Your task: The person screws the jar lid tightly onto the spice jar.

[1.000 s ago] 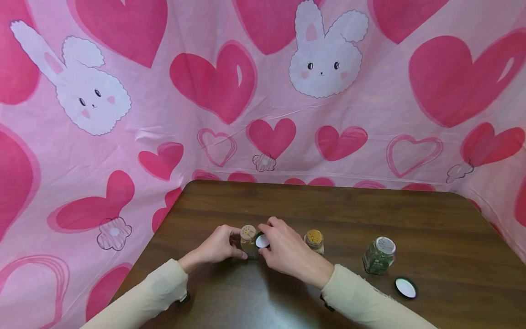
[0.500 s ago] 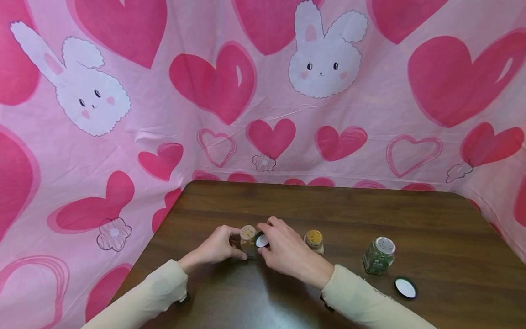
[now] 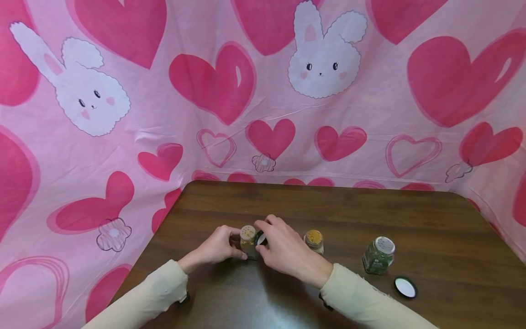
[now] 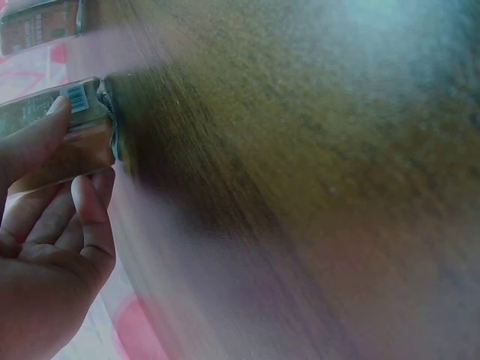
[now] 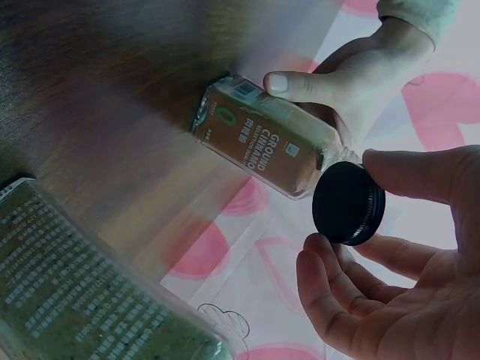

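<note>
My left hand (image 3: 219, 245) grips a ground cinnamon jar (image 5: 259, 139), thumb on one side and fingers on the other. The jar stands upright on the table, its perforated shaker top (image 3: 248, 232) uncovered. Between the thumb and fingers of my right hand (image 3: 284, 246) is a round black lid (image 5: 346, 202), held on edge close beside the jar's mouth. Part of the lid's white inner face shows in the head view. The left wrist view has the jar (image 4: 82, 142) with its barcode label by my thumb.
Right of my right hand stands a jar with a yellow-dusted top (image 3: 314, 240), partly hidden by that hand. Farther right is a jar of green herbs (image 3: 378, 258) with a pale shaker top. A black-rimmed lid (image 3: 405, 287) lies white side up on the wooden table (image 3: 328, 205).
The lid has turned slightly in my right fingers, so less of its white inside shows. My right hand has shifted a little left. My left hand and the jar stay put.
</note>
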`<state>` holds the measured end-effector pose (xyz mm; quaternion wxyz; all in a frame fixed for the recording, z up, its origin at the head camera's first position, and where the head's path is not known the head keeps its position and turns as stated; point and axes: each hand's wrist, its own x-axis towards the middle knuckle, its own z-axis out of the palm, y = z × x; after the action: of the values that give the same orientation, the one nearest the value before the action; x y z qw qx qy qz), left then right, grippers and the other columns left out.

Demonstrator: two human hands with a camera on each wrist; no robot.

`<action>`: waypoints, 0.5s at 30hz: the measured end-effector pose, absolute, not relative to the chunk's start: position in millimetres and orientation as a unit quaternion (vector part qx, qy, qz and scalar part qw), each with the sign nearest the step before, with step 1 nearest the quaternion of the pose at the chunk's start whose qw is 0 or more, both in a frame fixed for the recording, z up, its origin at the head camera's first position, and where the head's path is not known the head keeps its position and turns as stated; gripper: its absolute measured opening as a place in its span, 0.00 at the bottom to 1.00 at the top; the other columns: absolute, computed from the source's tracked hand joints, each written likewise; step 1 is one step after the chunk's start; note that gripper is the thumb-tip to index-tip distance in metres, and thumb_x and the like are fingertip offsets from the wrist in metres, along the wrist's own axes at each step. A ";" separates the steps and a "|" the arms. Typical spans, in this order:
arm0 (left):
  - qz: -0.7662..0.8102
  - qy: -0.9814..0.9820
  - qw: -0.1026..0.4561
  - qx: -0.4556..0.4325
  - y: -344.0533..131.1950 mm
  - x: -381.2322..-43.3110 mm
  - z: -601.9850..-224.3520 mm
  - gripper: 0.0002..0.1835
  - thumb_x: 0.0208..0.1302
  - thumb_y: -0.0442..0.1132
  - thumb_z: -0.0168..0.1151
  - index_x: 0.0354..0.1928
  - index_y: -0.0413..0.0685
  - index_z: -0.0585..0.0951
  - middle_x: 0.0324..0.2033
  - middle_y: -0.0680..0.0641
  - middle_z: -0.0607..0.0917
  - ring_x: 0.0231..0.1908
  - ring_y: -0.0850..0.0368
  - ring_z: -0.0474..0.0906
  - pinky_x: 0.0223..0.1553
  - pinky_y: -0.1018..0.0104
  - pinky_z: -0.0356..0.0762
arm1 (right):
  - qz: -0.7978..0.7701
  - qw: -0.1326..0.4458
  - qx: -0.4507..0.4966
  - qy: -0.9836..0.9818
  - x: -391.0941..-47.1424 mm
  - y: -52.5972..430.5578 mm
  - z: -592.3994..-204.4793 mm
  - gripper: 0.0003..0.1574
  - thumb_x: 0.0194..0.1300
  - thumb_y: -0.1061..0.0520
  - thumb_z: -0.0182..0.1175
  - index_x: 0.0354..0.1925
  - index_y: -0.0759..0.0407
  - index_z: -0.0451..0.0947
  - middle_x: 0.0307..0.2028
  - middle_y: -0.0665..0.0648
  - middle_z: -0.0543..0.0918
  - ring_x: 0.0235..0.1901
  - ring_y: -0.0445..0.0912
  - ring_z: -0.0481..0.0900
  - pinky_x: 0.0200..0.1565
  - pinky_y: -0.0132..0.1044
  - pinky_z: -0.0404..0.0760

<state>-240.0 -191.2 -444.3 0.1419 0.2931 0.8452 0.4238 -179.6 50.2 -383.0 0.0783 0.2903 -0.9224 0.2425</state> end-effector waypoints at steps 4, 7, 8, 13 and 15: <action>0.422 0.846 0.142 0.292 -191.6 -240.7 -443.9 0.21 0.54 0.32 0.83 0.51 0.47 0.89 0.38 0.53 0.90 0.32 0.56 0.83 0.33 0.66 0.82 | 0.239 0.080 0.289 -0.924 -179.7 48.6 -381.3 0.32 0.63 0.54 0.76 0.62 0.63 0.81 0.45 0.57 0.80 0.41 0.46 0.77 0.44 0.41 0.83; 0.418 0.848 0.142 0.293 -191.4 -241.1 -444.1 0.20 0.55 0.33 0.83 0.50 0.47 0.89 0.37 0.54 0.90 0.31 0.57 0.83 0.32 0.66 0.81 | 0.238 0.080 0.287 -0.924 -179.9 47.4 -379.7 0.32 0.63 0.54 0.76 0.62 0.63 0.81 0.45 0.56 0.80 0.41 0.46 0.76 0.44 0.40 0.83; 0.416 0.849 0.141 0.293 -191.4 -241.0 -444.1 0.19 0.55 0.33 0.83 0.49 0.47 0.89 0.36 0.54 0.90 0.31 0.57 0.83 0.32 0.66 0.81 | 0.237 0.081 0.287 -0.925 -179.8 46.9 -379.0 0.33 0.63 0.54 0.76 0.63 0.63 0.81 0.45 0.56 0.80 0.41 0.46 0.76 0.44 0.40 0.83; 0.415 0.849 0.141 0.294 -191.9 -240.5 -444.1 0.19 0.54 0.33 0.83 0.49 0.47 0.89 0.35 0.54 0.89 0.30 0.57 0.81 0.31 0.66 0.80 | 0.233 0.075 0.285 -0.927 -179.6 44.4 -376.8 0.33 0.64 0.53 0.76 0.63 0.63 0.80 0.46 0.56 0.80 0.42 0.46 0.76 0.46 0.40 0.83; 0.415 0.849 0.141 0.294 -192.1 -240.3 -444.1 0.19 0.54 0.33 0.83 0.49 0.46 0.89 0.35 0.54 0.89 0.29 0.57 0.81 0.32 0.66 0.80 | 0.233 0.071 0.284 -0.927 -179.7 43.6 -376.0 0.33 0.64 0.53 0.76 0.64 0.63 0.80 0.47 0.56 0.80 0.43 0.46 0.77 0.47 0.41 0.84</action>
<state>-240.3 -192.1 -444.1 0.1413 0.2943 0.8491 0.4151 -179.7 43.6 -376.0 0.0714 0.2839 -0.9273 0.2333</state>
